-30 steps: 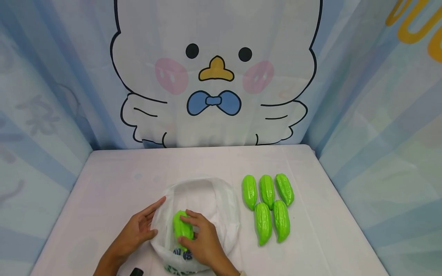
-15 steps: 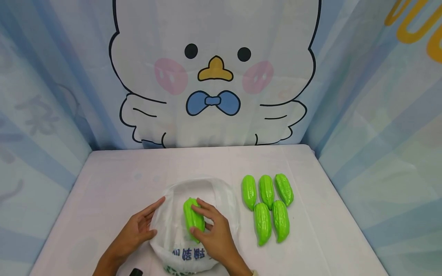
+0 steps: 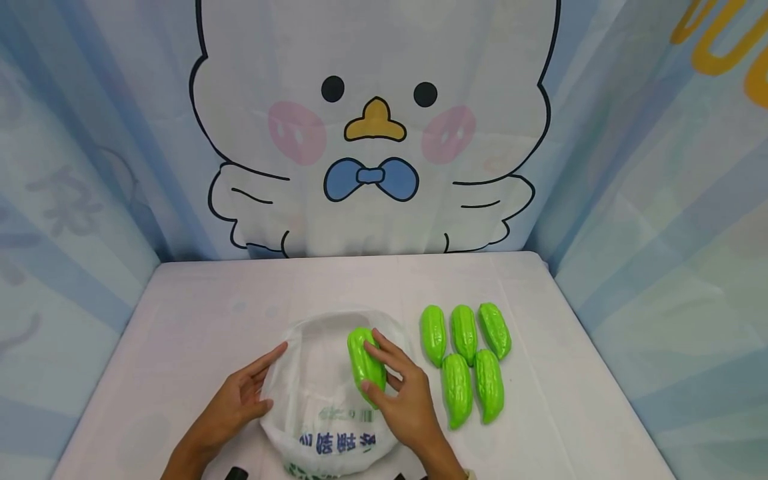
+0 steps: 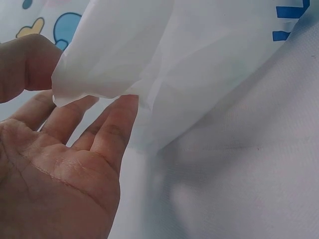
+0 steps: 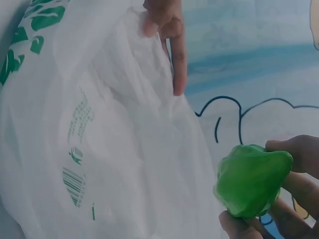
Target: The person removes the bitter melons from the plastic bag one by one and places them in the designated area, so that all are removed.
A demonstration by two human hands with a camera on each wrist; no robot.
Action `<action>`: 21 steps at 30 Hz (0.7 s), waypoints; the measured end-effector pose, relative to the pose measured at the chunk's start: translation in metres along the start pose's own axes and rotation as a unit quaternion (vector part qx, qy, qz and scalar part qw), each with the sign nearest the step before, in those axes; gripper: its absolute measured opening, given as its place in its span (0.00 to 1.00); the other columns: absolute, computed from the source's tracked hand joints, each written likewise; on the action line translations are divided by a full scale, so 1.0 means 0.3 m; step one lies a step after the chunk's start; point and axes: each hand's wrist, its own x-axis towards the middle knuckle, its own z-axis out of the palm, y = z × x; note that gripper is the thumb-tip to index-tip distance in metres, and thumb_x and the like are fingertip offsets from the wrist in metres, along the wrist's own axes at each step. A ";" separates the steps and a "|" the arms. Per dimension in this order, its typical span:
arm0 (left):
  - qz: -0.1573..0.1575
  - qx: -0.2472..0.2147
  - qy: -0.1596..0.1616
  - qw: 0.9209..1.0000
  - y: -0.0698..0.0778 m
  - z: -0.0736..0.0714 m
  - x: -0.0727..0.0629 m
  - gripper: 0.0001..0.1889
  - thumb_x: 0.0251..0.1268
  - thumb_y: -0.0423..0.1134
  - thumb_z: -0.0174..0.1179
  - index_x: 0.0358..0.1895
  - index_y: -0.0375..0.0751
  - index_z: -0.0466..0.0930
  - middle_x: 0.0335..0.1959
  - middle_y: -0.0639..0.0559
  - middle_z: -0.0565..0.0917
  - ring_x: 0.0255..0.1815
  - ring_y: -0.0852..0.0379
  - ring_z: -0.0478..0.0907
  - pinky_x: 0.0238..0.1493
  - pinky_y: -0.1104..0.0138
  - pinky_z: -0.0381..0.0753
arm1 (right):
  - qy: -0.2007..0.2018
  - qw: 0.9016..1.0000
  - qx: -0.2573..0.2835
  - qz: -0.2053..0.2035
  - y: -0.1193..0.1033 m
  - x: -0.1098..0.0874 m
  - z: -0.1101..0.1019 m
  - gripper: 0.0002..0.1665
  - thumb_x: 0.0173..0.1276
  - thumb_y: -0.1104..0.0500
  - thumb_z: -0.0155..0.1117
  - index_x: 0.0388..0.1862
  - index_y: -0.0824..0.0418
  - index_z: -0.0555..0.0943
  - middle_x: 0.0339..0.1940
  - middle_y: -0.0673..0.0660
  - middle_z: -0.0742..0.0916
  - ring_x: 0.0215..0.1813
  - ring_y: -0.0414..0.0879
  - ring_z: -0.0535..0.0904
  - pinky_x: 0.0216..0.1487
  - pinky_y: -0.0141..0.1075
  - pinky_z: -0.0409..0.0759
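Observation:
A white plastic bag (image 3: 336,393) with blue and green print lies on the table, its mouth spread wide. My left hand (image 3: 237,403) holds the bag's left rim; in the left wrist view, a fold of the bag lies between thumb and fingers (image 4: 113,132). Over the right part of the bag's mouth, my right hand (image 3: 408,397) grips a glossy green toy bitter melon (image 3: 364,360) between thumb and fingertips. In the right wrist view, the bitter melon (image 5: 251,181) is seen end-on, apart from the bag.
Several like green bitter melons (image 3: 464,333) lie in two rows right of the bag on the white-covered table (image 3: 216,293). A small dark object (image 3: 237,473) shows at the front edge. A cartoon curtain (image 3: 372,220) hangs behind the table.
My right hand has moved rightward and away from me with the bitter melon, from low inside the bag's mouth toward its right rim. The left hand has stayed put.

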 end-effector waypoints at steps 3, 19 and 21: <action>0.006 0.002 0.001 1.000 0.003 0.004 0.000 0.43 0.75 0.32 0.65 0.87 0.47 0.53 0.87 0.45 0.56 0.74 0.67 0.75 0.67 0.62 0.83 | 0.012 1.000 0.000 -0.010 -0.003 -0.002 -0.026 0.35 0.69 0.62 0.76 0.74 0.47 0.80 0.83 0.44 0.72 0.83 0.51 0.68 0.73 0.45 0.80; 0.002 0.009 0.005 1.000 0.013 0.008 0.001 0.43 0.74 0.33 0.65 0.87 0.47 0.53 0.87 0.44 0.56 0.73 0.69 0.75 0.67 0.62 0.83 | 0.050 0.996 -0.030 -0.064 0.004 -0.012 -0.184 0.37 0.69 0.65 0.75 0.76 0.52 0.78 0.84 0.47 0.71 0.85 0.50 0.64 0.73 0.43 0.77; 0.002 0.010 0.007 1.000 0.015 0.009 0.000 0.43 0.74 0.33 0.65 0.87 0.47 0.53 0.87 0.45 0.56 0.73 0.69 0.75 0.67 0.61 0.83 | 0.055 0.996 -0.034 -0.066 0.007 -0.015 -0.205 0.37 0.69 0.66 0.75 0.76 0.53 0.78 0.84 0.48 0.70 0.85 0.50 0.64 0.73 0.42 0.77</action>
